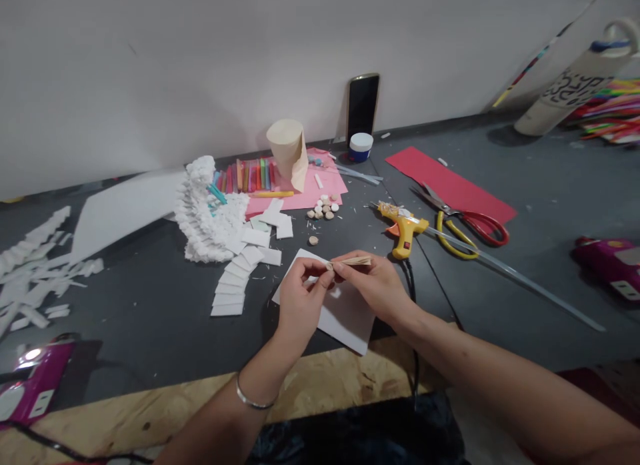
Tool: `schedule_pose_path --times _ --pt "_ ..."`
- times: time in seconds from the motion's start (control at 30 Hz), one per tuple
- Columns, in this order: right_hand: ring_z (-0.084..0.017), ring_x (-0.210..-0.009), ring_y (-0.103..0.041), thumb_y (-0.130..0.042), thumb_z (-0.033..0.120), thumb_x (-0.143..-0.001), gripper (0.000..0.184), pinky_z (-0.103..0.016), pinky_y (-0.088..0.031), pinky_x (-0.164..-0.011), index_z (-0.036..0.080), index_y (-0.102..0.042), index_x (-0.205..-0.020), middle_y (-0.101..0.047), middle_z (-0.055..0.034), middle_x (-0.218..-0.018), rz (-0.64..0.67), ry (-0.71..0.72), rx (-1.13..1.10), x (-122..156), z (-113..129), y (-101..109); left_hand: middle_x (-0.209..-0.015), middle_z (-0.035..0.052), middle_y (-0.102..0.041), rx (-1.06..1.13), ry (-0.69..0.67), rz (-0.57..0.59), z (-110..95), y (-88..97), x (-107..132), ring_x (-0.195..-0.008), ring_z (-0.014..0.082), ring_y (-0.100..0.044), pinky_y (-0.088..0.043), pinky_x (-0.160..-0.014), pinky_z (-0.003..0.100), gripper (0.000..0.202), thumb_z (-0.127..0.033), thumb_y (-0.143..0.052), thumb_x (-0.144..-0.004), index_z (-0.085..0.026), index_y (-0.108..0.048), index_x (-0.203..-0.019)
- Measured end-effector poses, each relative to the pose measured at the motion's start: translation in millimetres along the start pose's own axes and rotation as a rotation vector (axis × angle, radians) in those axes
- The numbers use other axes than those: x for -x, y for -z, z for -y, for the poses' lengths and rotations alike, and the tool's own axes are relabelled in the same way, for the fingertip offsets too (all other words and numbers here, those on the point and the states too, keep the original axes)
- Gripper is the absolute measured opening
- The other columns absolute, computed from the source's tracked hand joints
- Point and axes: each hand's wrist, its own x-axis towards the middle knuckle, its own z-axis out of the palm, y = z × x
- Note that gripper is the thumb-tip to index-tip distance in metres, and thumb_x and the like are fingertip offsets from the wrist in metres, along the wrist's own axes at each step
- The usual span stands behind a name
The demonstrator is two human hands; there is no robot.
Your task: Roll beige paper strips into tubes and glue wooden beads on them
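My right hand (377,288) is closed on a thin, layered strip of folded beige paper (357,260). Fingertips of my left hand (303,298) pinch the strip's left end, so both hands meet there. Beneath them lies a white card (345,325), partly hidden by my hands. Just beyond, several small round beige and white rolls (325,208) sit in a cluster, with one loose roll (313,241) nearer to me. A yellow glue gun (406,235) rests to the right of my right hand, a long clear glue stick (520,278) running out from its back.
Scissors (450,218) lie partly on red paper (440,175). White paper rectangles (230,291) and a frilled white piece (200,211) are left of my hands. Behind stand a beige paper cone (286,145), a small jar (361,148), a phone (363,105) and a bottle (565,95).
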Motion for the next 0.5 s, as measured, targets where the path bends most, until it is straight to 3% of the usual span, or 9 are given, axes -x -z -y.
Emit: schedule_pose_path --times 0.13,0.27,0.5 --pt "-0.018 -0.072 -0.066 -0.072 0.041 -0.076 0.021 -0.031 -0.05 -0.068 0.022 -0.072 -0.082 -0.072 -0.003 -0.076 0.013 0.015 -0.009 1.3 2.2 0.2 -0.086 0.0038 -0.064 0.05 0.001 0.049 0.1 0.8 -1.7 -0.072 0.0133 -0.065 -0.058 -0.063 0.026 0.03 -0.037 -0.067 -0.081 -0.018 -0.066 -0.105" --pt "-0.018 -0.07 -0.066 -0.071 0.042 -0.077 0.022 -0.031 -0.051 -0.067 0.021 -0.069 -0.082 -0.071 -0.0023 -0.073 0.043 0.008 -0.048 1.7 4.0 0.3 -0.092 0.0055 -0.066 0.018 -0.024 0.06 0.2 1.6 -1.4 -0.075 0.0139 -0.065 -0.059 -0.067 0.027 0.025 -0.037 -0.066 -0.083 -0.019 -0.071 -0.1" --pt "-0.015 -0.069 -0.063 -0.072 0.041 -0.076 0.021 -0.03 -0.049 -0.068 0.022 -0.066 -0.083 -0.07 -0.0012 -0.076 0.013 0.066 -0.066 0.1 2.9 2.3 -0.082 0.0034 -0.069 0.076 0.041 0.021 -3.9 2.4 -2.5 -0.064 0.0116 -0.065 -0.058 -0.063 0.025 0.023 -0.035 -0.069 -0.08 -0.018 -0.071 -0.095"
